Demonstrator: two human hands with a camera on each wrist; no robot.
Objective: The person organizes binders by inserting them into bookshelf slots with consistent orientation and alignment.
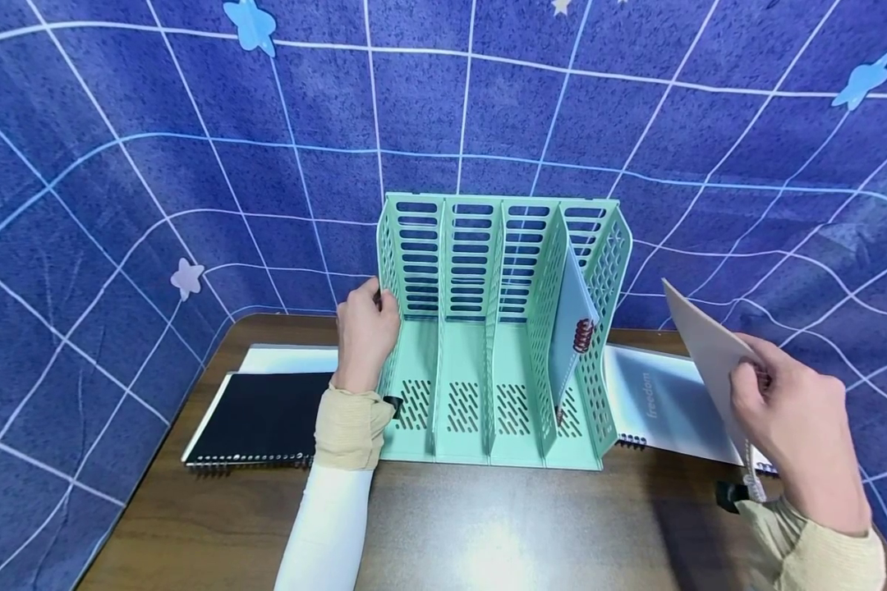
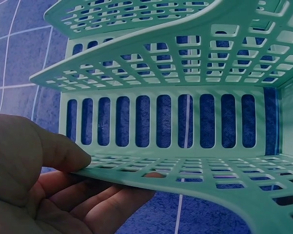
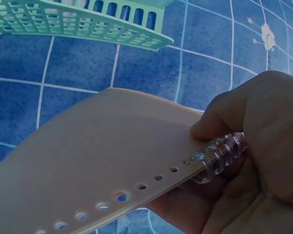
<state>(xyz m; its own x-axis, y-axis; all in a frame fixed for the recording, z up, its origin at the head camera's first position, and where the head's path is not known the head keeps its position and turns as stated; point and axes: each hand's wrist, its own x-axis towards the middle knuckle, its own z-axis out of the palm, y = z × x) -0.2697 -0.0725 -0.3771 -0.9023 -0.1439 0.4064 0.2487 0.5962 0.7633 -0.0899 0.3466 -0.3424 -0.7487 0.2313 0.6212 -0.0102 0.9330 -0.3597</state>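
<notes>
A mint-green file rack (image 1: pixel 461 345) with several upright compartments stands on the table. My left hand (image 1: pixel 367 332) grips its left side panel; in the left wrist view the thumb lies inside and the fingers (image 2: pixel 112 202) outside that panel. A spiral notebook (image 1: pixel 572 308) with a red coil stands upright in the rack's rightmost compartment. To the right of the rack, my right hand (image 1: pixel 791 410) holds a pale beige spiral notebook (image 1: pixel 710 353) in the air. In the right wrist view, thumb and fingers pinch its edge at the clear plastic coil (image 3: pixel 217 153).
A black spiral notebook (image 1: pixel 266 414) lies on the left of the wooden table (image 1: pixel 443 525), over a white one (image 1: pixel 288 358). A pale blue notebook (image 1: pixel 654 394) marked "freedom" lies right of the rack. Behind hangs a blue gridded cloth (image 1: pixel 325 107) with stars.
</notes>
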